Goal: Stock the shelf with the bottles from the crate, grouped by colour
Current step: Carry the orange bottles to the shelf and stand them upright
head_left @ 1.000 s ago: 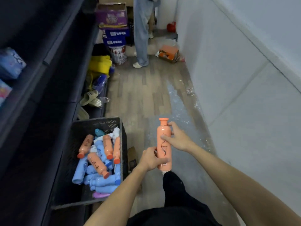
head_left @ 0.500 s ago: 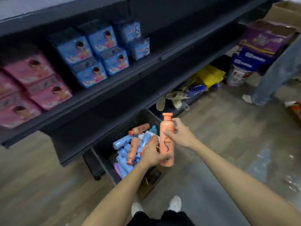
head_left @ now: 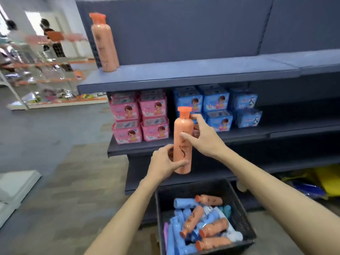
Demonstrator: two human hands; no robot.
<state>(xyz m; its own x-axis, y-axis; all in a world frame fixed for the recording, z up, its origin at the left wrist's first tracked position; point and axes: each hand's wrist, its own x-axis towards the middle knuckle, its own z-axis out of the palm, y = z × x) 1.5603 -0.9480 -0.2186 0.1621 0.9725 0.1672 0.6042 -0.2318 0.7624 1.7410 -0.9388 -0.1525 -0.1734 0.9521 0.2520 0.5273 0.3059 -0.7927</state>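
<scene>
Head view: both hands hold one orange bottle upright in front of the dark shelf unit, near the centre of the frame. The left hand is wrapped round the bottle's lower part from nine o'clock, thumb across the front near the base. The right hand is clamped on its upper body from three o'clock, thumb on the label side and fingers reaching up behind the shoulder just under the orange cap. The bottle stands clear of every shelf, carried in the air before the middle shelf's front edge.

At six o'clock from the bottle a black crate sits on the floor against the base of the unit, filled with a loose heap of lying bottles: orange ones on top and blue ones beneath and to the left, with a purple one showing at the crate's left wall.

At eleven o'clock, on the top shelf, a shelved orange bottle stands upright at the far left end; a second one seems to stand just behind it, but blur makes that uncertain. On the middle shelf, pink boxes are stacked at ten o'clock from the held bottle and blue boxes at two o'clock.
</scene>
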